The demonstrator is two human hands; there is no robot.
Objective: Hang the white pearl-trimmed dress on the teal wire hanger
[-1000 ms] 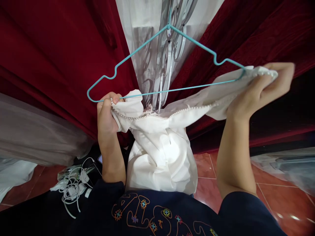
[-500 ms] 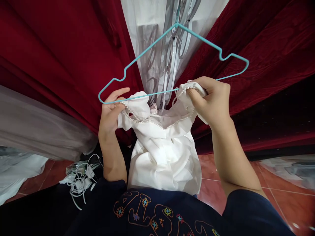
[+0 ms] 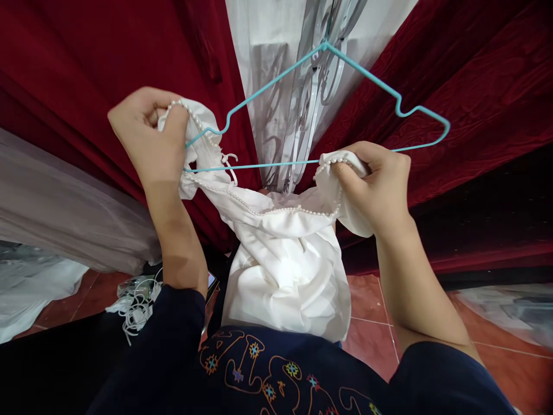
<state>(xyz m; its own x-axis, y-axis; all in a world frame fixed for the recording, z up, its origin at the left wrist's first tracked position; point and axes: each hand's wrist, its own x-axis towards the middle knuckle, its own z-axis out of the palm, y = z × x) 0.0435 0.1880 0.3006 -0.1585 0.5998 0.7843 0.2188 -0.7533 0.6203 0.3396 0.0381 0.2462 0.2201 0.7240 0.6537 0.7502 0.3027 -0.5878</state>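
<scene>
White garment (image 3: 285, 282) sits in front of us, neckline below the bar of the blue hanger (image 3: 268, 165). Change: our left hand (image 3: 149, 129) has raised its shoulder around the hanger's left end, so we'd judge that side threaded; right end's bare. Fabric looks soft, creased. Our right hand (image 3: 378, 178), well apart, pinches the other shoulder. Pearl trim (image 3: 280, 212) edges the neckline.

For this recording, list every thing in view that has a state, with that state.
Left hand: closed on the garment's beaded edge
Right hand: pinching the opposite beaded edge
White garment: held up, neckline spread, lower part bunched in folds
Blue hanger: right end bare, left end hidden
White cables: tangled
Red curtains: parted
</scene>
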